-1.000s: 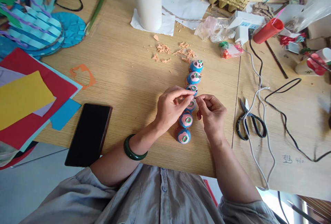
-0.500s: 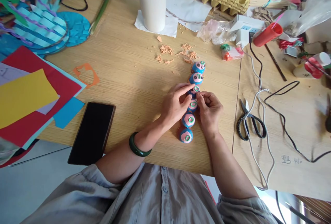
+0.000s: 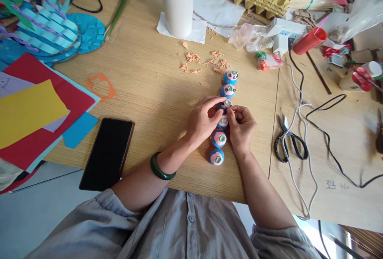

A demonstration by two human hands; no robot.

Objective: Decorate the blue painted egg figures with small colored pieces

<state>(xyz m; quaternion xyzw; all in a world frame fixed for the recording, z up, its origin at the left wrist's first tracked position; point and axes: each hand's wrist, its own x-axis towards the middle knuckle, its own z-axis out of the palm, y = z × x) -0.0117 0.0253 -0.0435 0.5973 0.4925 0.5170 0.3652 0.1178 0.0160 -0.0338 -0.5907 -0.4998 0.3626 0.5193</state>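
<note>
Dome (image 3: 228, 103) between left grip (image 3: 202, 118) and right (image 3: 242, 128)

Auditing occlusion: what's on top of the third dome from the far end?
A green ring on pink shows; the left hand covers part of the dome, so anything there is hidden.

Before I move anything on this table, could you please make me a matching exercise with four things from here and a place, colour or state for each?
Things:
1. Six domed pieces
2. Left hand
3. Phone
4. Scissors

Descriptions:
A. Blades slightly apart
B. Lying flat, with a dark screen
C. Blue and pink, with green marks on top, standing in a row
D. At the third piece from the far end, with a dark green bracelet at its wrist

Right pairs: 1-C, 2-D, 3-B, 4-A.
</note>
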